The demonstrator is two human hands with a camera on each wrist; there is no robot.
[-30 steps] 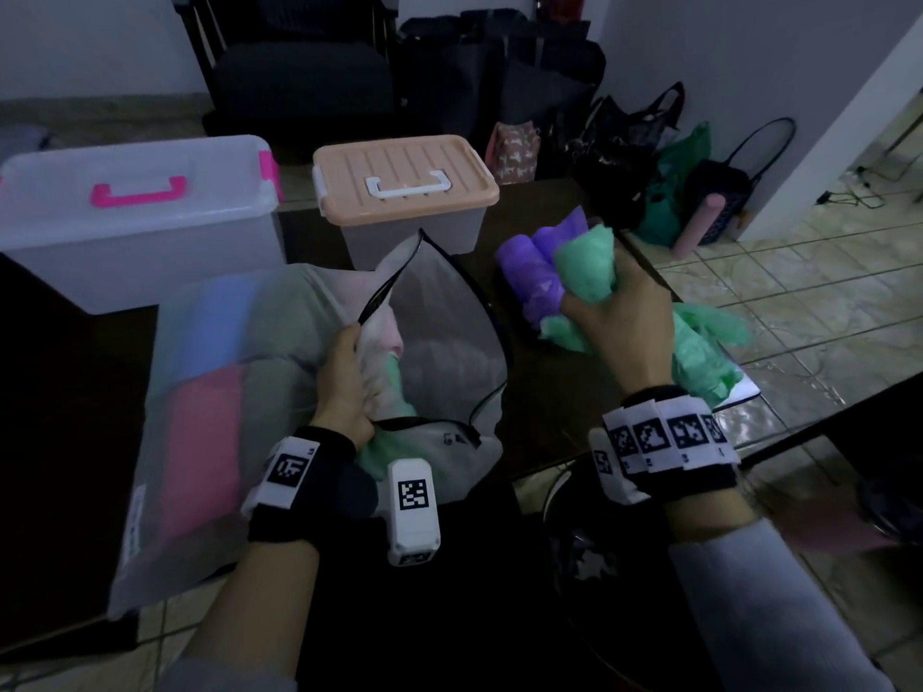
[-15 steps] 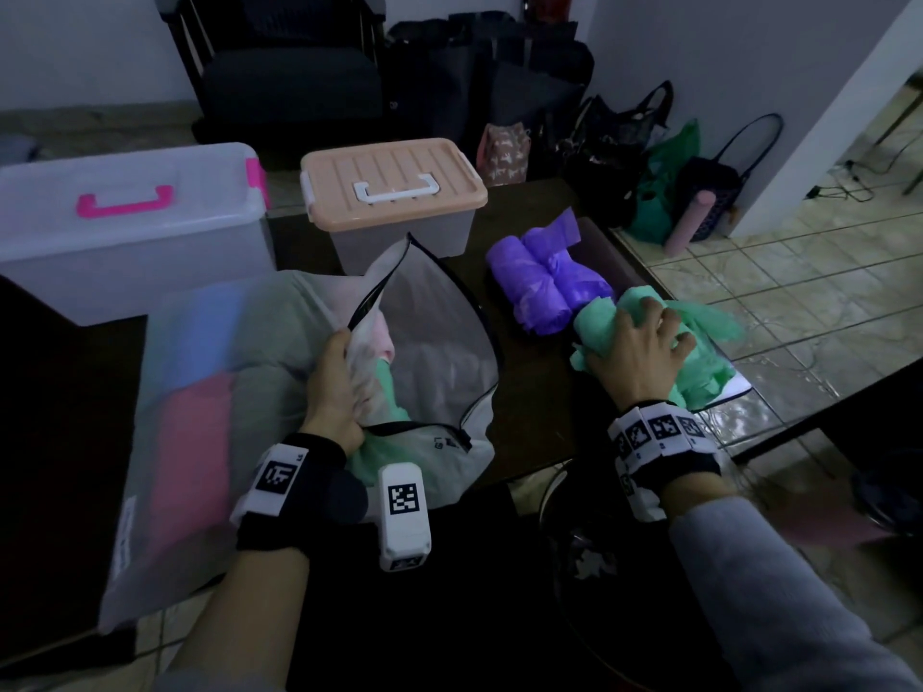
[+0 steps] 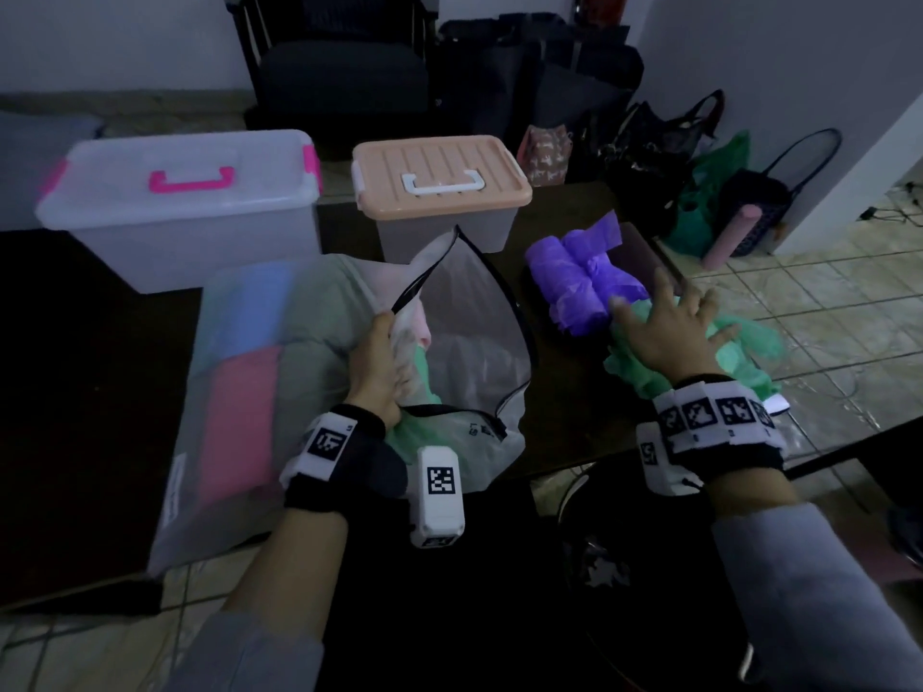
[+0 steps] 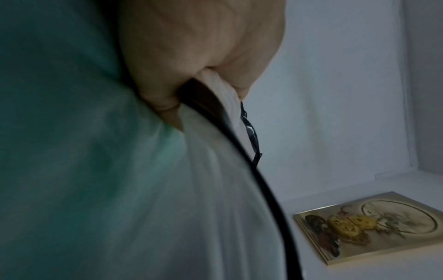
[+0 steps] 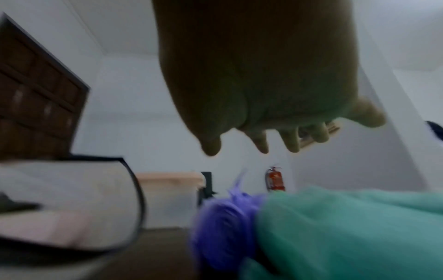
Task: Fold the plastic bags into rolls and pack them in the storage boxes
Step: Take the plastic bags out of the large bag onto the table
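- The left hand point(image 3: 375, 364) has its grip clamped on the black-trimmed edge of the zip bag point(image 3: 259, 372), thumb and fingers pinching the flap; the left wrist view shows the same pinch point(image 4: 203, 62) on the trim.
- The zip bag lies on the dark desk point(image 3: 569, 392), its mouth open, with blue, pink and green bags showing through it.
- The right hand point(image 3: 667, 332) has its grip apart, fingers spread above the green bag point(image 3: 744, 352); the right wrist view shows air between the fingers point(image 5: 291, 140) and the bag.
- The green bag sits crumpled at the desk's right edge, touching the purple rolls point(image 3: 574, 282) on its far left.
- Two boxes stand at the back of the desk with lids on: a clear box point(image 3: 185, 217) and a peach-lidded box point(image 3: 439, 187).
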